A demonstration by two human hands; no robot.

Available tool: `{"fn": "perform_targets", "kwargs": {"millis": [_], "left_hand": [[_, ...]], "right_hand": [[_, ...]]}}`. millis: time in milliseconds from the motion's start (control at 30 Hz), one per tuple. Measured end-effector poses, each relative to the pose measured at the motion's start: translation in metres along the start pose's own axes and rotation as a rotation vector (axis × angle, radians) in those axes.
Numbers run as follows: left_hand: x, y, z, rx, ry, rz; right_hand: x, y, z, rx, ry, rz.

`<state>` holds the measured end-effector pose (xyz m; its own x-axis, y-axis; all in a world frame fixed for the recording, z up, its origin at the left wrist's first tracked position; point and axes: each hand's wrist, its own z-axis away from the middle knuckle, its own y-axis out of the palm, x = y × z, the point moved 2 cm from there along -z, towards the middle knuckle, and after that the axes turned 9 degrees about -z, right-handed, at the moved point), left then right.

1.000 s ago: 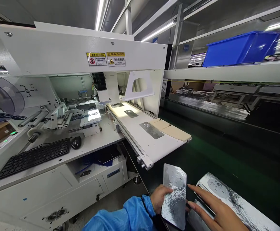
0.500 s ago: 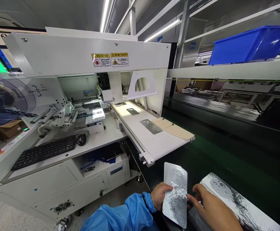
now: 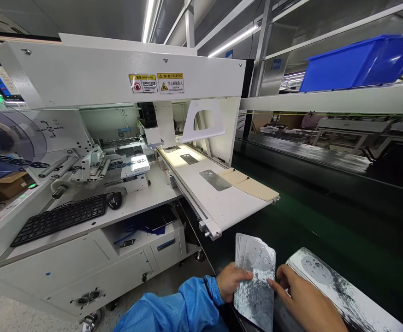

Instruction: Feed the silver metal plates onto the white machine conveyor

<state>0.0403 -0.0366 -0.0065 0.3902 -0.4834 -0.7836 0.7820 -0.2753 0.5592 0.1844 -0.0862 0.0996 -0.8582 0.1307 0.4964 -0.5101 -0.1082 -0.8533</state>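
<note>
Holds in the left hand (image 3: 229,282), at five o'clock, the panel stack (image 3: 255,283), fanned wider than a moment ago, with the top panel (image 3: 262,297) slid toward three o'clock at the right hand (image 3: 303,297), pinched or merely touched, impossible to say, seemingly loosening.

Stack of silvery sheets (image 3: 352,290) on dark green surface (image 3: 308,226)

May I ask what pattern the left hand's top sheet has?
The top sheet is mottled grey and white, with circles; clearest in head view.
</note>
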Motion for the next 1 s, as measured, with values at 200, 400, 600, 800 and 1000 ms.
{"fn": "perform_targets", "kwargs": {"millis": [200, 400, 600, 800, 1000], "left_hand": [[-0.0024, 0.0029, 0.0014, 0.061, 0.005, -0.025], [-0.0037, 0.0034, 0.0019, 0.116, 0.030, -0.059], [-0.0035, 0.0046, 0.0015, 0.105, 0.035, -0.051], [-0.0054, 0.0056, 0.0039, 0.102, 0.038, -0.051], [-0.0092, 0.0068, 0.0068, 0.125, 0.049, -0.050]], "right_hand": [[0.0022, -0.0011, -0.0015, 0.002, 0.009, -0.003], [0.0012, -0.0005, -0.0027, -0.027, 0.002, 0.001], [0.0005, -0.0004, -0.0010, 0.006, 0.019, 0.029], [0.0026, -0.0009, -0.0013, -0.012, 0.012, 0.029], [0.0010, 0.0002, -0.0021, -0.032, 0.008, 0.016]]}}
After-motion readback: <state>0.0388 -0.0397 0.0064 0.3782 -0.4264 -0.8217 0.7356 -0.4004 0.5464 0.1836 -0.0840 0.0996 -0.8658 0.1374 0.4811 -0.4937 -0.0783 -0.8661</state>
